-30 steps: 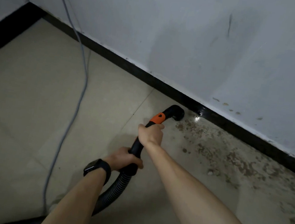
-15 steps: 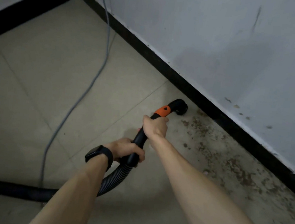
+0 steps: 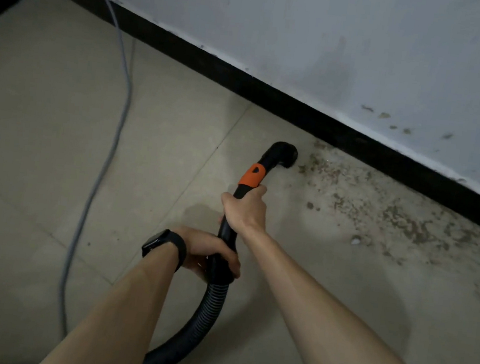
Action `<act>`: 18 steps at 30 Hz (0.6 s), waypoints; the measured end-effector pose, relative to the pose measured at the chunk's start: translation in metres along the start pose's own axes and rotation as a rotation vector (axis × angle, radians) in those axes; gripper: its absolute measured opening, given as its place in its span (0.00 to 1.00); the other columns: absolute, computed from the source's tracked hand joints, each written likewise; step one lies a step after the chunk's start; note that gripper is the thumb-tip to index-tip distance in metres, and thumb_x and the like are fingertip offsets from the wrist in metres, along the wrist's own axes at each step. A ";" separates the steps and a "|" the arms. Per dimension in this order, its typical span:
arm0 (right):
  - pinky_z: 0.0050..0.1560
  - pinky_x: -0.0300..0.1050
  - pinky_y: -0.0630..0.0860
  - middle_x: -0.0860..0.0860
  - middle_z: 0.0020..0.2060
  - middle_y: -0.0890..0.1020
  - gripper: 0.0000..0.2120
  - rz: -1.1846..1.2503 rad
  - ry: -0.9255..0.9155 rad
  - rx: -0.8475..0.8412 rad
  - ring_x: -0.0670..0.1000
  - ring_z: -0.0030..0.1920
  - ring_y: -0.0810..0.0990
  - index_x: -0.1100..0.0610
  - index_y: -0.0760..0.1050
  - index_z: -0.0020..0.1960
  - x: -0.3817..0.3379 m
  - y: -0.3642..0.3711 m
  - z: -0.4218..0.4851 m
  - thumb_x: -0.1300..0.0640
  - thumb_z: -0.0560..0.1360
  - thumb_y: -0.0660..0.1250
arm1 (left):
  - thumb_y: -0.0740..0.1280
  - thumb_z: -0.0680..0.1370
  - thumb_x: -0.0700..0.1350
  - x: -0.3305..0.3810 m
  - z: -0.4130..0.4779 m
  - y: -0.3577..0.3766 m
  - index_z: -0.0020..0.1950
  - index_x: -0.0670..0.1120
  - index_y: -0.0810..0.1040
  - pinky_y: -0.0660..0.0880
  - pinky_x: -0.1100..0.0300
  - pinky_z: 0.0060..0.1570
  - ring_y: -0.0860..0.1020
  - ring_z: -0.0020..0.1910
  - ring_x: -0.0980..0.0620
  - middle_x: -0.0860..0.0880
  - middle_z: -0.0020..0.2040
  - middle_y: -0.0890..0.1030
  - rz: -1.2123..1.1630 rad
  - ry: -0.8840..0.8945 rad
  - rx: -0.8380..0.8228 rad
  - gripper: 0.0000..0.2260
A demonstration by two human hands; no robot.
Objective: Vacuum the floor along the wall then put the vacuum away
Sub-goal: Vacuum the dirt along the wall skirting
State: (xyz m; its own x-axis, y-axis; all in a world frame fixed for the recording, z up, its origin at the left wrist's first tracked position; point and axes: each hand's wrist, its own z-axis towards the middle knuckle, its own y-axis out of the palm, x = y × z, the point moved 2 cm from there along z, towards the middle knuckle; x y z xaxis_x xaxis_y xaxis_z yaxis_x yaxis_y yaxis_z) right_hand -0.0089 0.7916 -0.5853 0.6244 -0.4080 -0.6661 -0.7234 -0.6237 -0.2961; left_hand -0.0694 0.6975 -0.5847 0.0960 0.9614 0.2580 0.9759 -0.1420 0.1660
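Two bare forearms reach forward over a beige tiled floor [image 3: 44,129], where one ribbed black vacuum hose [image 3: 212,307] curves up from the bottom edge. The left hand [image 3: 210,251], a single dark watch [image 3: 163,243] on its wrist, grips the base of the hose's rigid black handle, fingers wrapped around it. Just beyond, the right hand [image 3: 246,209] clamps the handle's upper stretch, directly below one orange collar [image 3: 253,176]. The nozzle [image 3: 282,155] rests on the tile at the left edge of a scatter of brown debris [image 3: 379,206] (thickest beside the wall). One grey cable [image 3: 108,149] trails across the floor to the left, well apart from the hands. A black skirting board [image 3: 273,92] runs beneath the stained pale wall [image 3: 338,43].
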 end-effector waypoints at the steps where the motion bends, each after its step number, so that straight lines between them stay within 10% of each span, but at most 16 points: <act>1: 0.43 0.58 0.85 0.55 0.45 0.83 0.25 0.002 0.000 0.003 0.58 0.39 0.86 0.48 0.54 0.59 0.001 0.002 -0.003 0.48 0.69 0.64 | 0.75 0.73 0.43 -0.004 0.001 -0.001 0.59 0.42 0.84 0.80 0.56 0.57 0.81 0.59 0.50 0.48 0.58 0.85 0.014 -0.005 -0.011 0.15; 18: 0.26 0.41 0.77 0.55 0.42 0.80 0.20 0.227 -0.001 0.082 0.51 0.26 0.82 0.55 0.60 0.64 0.051 0.043 -0.058 0.58 0.78 0.66 | 0.78 0.68 0.44 -0.077 0.006 0.005 0.62 0.43 0.81 0.80 0.53 0.58 0.80 0.60 0.47 0.45 0.59 0.82 0.168 -0.105 0.002 0.23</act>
State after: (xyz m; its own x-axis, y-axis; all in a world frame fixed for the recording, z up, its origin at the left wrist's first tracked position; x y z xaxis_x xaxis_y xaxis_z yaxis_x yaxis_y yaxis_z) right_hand 0.0086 0.7050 -0.5917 0.4426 -0.5309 -0.7227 -0.8667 -0.4600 -0.1930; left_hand -0.0713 0.6244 -0.6091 0.2769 0.9436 0.1816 0.9449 -0.3017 0.1268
